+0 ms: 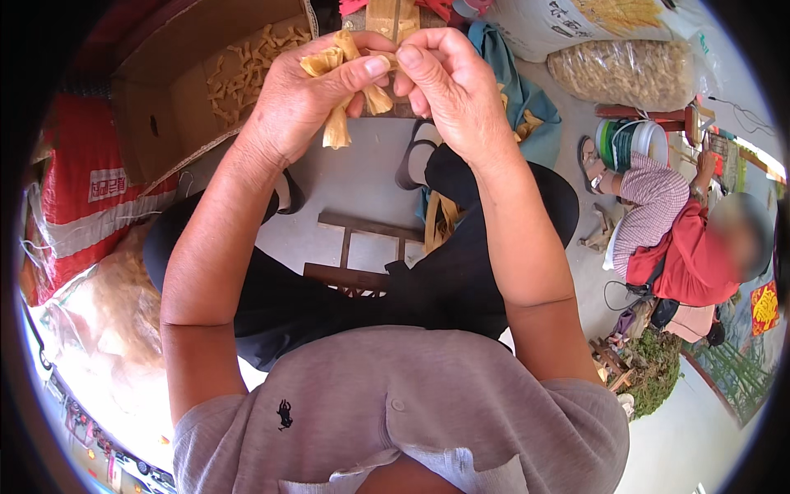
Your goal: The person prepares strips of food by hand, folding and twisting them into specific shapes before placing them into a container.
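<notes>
My left hand [315, 89] holds several short, flared pieces of a tan, sheet-like dried food [336, 126], which stick out between its fingers. Its thumb and index finger pinch one thin tan piece. My right hand [447, 83] meets it at the fingertips, with thumb and index finger on the other end of that piece; the exact grip there is partly hidden. Both hands are above a wooden block or bench [387, 18]. Similar knotted pieces [237, 86] lie in a cardboard box [139, 117] at the upper left.
A teal cloth [531, 117] with tan strips lies right of the bench. A low wooden frame [370, 228] stands between the legs. At the right are a filled clear bag [620, 71], a bucket [636, 145] and a seated person [679, 241]. Red sacking [86, 185] is at the left.
</notes>
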Available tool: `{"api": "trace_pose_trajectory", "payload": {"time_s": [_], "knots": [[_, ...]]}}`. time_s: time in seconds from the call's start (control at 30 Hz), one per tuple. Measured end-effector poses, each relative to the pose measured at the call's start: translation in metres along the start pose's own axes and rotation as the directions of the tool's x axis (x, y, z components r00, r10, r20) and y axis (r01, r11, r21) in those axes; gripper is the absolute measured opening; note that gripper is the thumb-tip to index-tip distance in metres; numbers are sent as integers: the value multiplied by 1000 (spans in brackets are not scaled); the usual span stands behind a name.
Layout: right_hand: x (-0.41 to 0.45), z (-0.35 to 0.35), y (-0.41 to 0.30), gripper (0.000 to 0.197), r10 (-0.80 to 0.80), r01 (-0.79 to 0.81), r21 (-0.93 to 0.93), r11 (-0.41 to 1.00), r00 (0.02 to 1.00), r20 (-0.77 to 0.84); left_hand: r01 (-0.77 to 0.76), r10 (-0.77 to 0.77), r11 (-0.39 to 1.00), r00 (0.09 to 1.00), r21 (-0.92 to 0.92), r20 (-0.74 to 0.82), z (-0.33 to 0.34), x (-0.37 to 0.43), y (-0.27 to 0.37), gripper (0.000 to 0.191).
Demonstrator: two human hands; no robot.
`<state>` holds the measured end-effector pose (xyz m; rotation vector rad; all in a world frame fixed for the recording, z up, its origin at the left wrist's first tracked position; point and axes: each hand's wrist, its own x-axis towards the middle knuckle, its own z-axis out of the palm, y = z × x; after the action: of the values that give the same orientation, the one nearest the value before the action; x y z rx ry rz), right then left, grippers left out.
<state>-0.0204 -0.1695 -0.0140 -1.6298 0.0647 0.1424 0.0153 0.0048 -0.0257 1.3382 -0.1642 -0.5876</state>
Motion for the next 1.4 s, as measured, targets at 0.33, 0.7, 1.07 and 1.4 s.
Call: {"api": "trace_pose_trajectory", "payload": {"time_s": [0.33, 0.7, 1.07, 1.4], "knots": [[-10, -118, -32, 31, -100, 66, -251, 966, 987, -125, -32, -40, 992, 832, -118, -554, -89, 38, -15, 29], [-192, -144, 306, 20, 692, -520, -823, 228, 681, -238, -34, 166, 973, 791, 227, -589, -66, 38, -26, 37], [-188, -124, 304, 28, 484, -625, -348, 699, 772, -412, -180, 332, 901, 871, 395, -362, -23, 8, -31, 22], [-101, -185, 54, 32, 124, -8, 346, 938, 942, -313, -243, 255, 840, 966, 486, 42, 37, 0, -1, 19]]}}
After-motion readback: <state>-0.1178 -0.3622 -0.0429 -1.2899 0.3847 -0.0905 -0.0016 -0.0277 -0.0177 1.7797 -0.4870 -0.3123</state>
